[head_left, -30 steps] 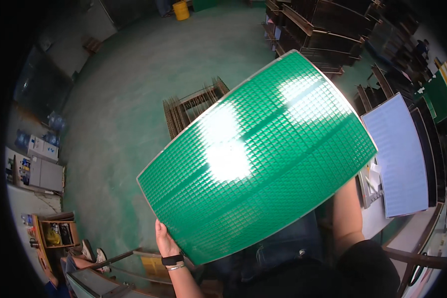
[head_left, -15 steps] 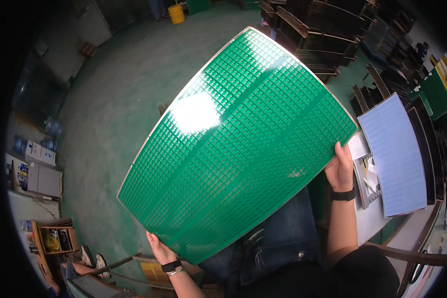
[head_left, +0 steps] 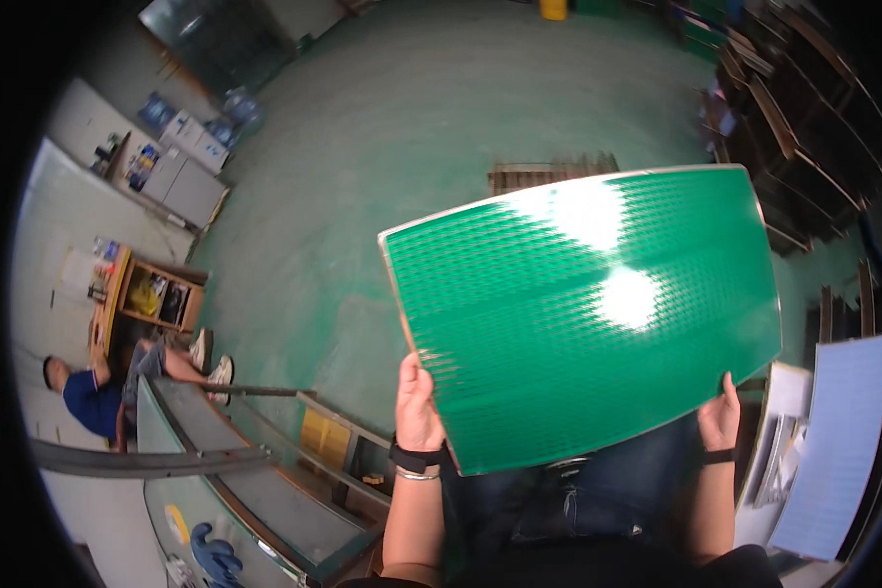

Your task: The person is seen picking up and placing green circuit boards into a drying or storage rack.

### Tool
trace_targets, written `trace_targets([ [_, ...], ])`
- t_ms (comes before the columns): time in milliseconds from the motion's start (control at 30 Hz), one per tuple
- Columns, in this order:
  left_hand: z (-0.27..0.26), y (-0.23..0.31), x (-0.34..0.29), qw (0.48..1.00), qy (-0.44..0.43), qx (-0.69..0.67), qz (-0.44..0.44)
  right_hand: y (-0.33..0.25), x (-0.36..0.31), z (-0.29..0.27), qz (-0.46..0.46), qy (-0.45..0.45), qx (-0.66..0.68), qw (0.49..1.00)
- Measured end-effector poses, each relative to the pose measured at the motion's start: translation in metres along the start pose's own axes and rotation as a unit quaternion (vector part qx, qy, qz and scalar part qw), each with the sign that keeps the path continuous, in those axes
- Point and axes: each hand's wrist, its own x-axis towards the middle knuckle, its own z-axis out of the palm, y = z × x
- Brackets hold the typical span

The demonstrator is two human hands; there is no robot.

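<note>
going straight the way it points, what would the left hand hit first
The left hand would likely meet the green gridded panel it holds; beyond that, apparently floor, though depth is unclear.

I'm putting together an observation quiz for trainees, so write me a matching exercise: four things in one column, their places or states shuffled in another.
Things
1. Glossy green rectangular panel
2. Person's bare left hand
3. Person's bare right hand
4. Pale blue rectangular panel

Places or states
A. Holding the green panel's lower edge, toward its right end
B. At the picture's far right, not held
C. Holding the green panel's left edge
D. Showing bright white glare

Pairs: 1-D, 2-C, 3-A, 4-B
</note>
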Motion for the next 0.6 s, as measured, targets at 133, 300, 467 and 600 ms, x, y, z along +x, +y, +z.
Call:
trace_targets([
  [133, 0.017, -0.007, -0.002, 1.0, -0.006, -0.016, 0.011, -0.005, 0.002, -0.011, 0.018, 0.009, 0.035, 0.999],
  [300, 0.033, -0.003, -0.003, 0.999, -0.046, 0.008, 0.002, -0.008, 0.003, -0.025, -0.002, 0.036, 0.022, 0.999],
  [467, 0.038, -0.006, 0.0, 0.999, -0.052, 0.006, -0.001, -0.013, 0.006, -0.025, -0.009, 0.015, 0.01, 1.0],
  [600, 0.032, -0.023, 0.019, 0.998, -0.013, -0.055, -0.023, -0.028, 0.007, 0.013, -0.088, 0.043, -0.037, 0.994],
])
